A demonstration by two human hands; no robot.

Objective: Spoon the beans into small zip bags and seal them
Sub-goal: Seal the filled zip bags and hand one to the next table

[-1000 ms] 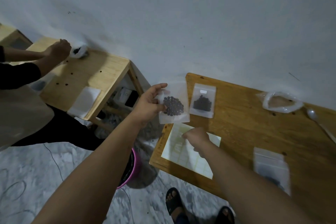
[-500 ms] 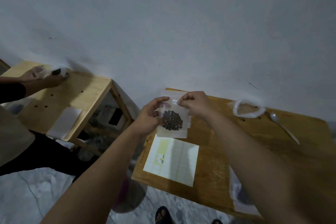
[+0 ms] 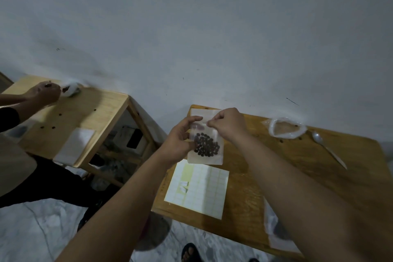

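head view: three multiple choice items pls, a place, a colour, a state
1. Where is the spoon?
A. on the label sheet
B. on the table, right of the plastic bag
C. in a hand
2. Colour of the beans in the zip bag?
A. white
B. green
C. dark
3. The zip bag is:
A. held by both hands
B. flat on the table
C. hanging from one hand

1 B: it lies on wood beside that bag. 2 C: dark through clear plastic. 3 A: left hand grips its side, right hand pinches its top.
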